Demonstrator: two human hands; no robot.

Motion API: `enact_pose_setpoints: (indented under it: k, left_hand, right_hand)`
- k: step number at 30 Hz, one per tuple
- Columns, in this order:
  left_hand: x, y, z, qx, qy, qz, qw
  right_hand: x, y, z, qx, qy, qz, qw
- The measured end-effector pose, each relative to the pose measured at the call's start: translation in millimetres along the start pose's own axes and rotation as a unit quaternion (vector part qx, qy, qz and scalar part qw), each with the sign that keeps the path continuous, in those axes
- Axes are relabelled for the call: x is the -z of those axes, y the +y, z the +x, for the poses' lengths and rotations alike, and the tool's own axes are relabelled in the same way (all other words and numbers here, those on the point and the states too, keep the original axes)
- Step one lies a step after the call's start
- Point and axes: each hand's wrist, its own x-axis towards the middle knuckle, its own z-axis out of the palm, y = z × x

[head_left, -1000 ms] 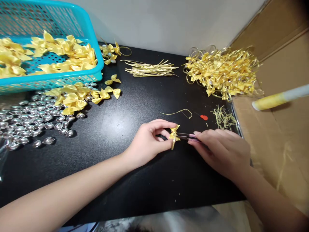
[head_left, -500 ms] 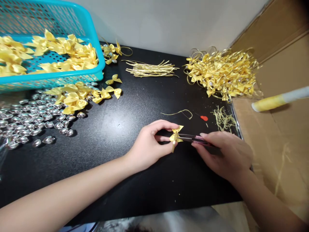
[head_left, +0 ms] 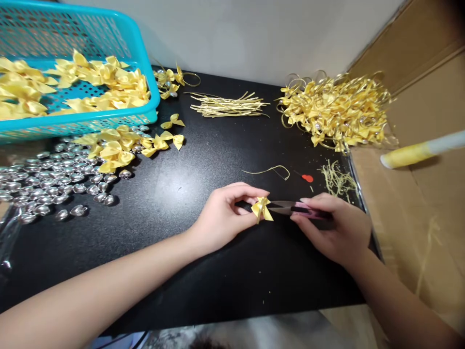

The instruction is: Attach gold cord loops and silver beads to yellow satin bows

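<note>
Between the thumb and fingers of my left hand [head_left: 225, 215] is a yellow ribbon bow [head_left: 262, 208], its tails pointing down and to the right. My right hand [head_left: 336, 225] is closed around the pink and black handles of small scissors [head_left: 285, 207]. The blades point left and reach the bow's right side; whether they touch it I cannot tell. Beyond my hands a thin gold cord [head_left: 271, 169] lies loosely curved on the black table [head_left: 203, 286].
At left stands a turquoise basket [head_left: 119, 114] of yellow bows, beside silver heart-shaped beads [head_left: 43, 198]. Gold cords [head_left: 228, 105] lie at the back, finished-looking looped bows [head_left: 334, 109] at back right. Cord trimmings [head_left: 336, 177] and a red piece [head_left: 307, 178] lie near the right edge.
The bow has turned in my left fingers, so its tails now face down and right. The scissor blades have drawn together and more of the pink handle shows.
</note>
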Motion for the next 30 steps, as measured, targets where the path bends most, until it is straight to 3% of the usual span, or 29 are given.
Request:
enact_pose_setpoints:
  k: [7, 20, 30]
  left_hand:
    - [-2.0, 0.1, -0.2, -0.001, 0.025, 0.035, 0.999]
    - [-1.3, 3.5, -1.9, 0.021, 0.032, 0.052, 0.998]
    - [-1.7, 6.0, -0.2, 0.040, 0.041, 0.049, 0.997]
  right_hand:
    - [-4.2, -5.2, -2.0, -0.026, -0.021, 0.012, 0.999]
    - [-0.4, -5.9, 4.1, 0.112, -0.002, -0.111, 0.987]
    - [0.9, -1.6, 2.4, 0.105, -0.003, -0.110, 0.988]
